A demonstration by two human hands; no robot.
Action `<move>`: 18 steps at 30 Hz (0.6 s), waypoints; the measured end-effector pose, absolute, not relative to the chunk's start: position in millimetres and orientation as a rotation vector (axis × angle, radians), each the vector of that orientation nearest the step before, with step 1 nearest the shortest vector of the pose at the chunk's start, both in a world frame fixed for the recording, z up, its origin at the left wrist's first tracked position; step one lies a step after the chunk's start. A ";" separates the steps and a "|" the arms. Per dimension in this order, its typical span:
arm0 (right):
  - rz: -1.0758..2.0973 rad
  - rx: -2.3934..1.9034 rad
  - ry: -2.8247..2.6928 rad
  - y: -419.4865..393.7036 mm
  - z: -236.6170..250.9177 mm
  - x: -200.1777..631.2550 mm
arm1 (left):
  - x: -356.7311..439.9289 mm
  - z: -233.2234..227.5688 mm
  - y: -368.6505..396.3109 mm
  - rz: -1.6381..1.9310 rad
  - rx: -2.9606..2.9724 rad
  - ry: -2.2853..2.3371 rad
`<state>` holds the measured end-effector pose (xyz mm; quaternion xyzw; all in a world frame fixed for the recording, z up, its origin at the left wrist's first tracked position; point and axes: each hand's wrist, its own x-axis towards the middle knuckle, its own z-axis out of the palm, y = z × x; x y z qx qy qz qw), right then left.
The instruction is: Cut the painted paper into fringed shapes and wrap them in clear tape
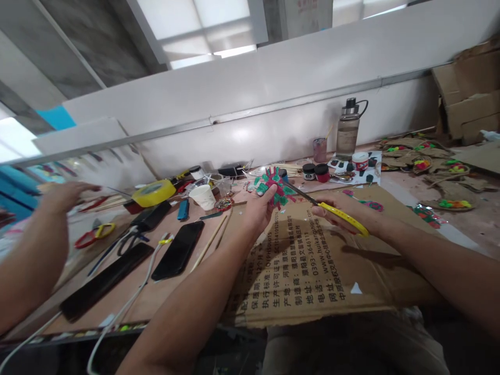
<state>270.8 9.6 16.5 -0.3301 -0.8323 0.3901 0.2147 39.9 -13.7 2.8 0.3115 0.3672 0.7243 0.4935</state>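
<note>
head view: painted cutout (274, 188) pinched in left hand (258, 208) at 12 o'clock over cardboard sheet (304, 265), yellow-handled scissors (334, 212) gripped in right hand (351, 214) at 1 o'clock, trimming seemingly partway, fringe left uncut.

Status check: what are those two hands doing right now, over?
Left hand grips painted cutout. Right hand works yellow scissors at it. Co-worker's hand far left, clear.
</note>
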 end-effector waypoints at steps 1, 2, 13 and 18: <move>1.112 -0.920 -2.291 8.6 16.7 270.4 | 40.6 3.0 -14.1 1.763 0.749 0.892; 1.134 -0.918 -2.278 7.6 17.1 270.0 | 41.3 3.3 -14.7 1.763 0.741 0.896; 1.278 -0.898 -2.201 -0.6 25.5 267.1 | 42.9 3.4 -16.1 1.718 0.709 0.882; 1.114 -0.907 -2.236 2.7 23.0 265.3 | 39.3 -2.5 -12.3 1.679 0.674 0.864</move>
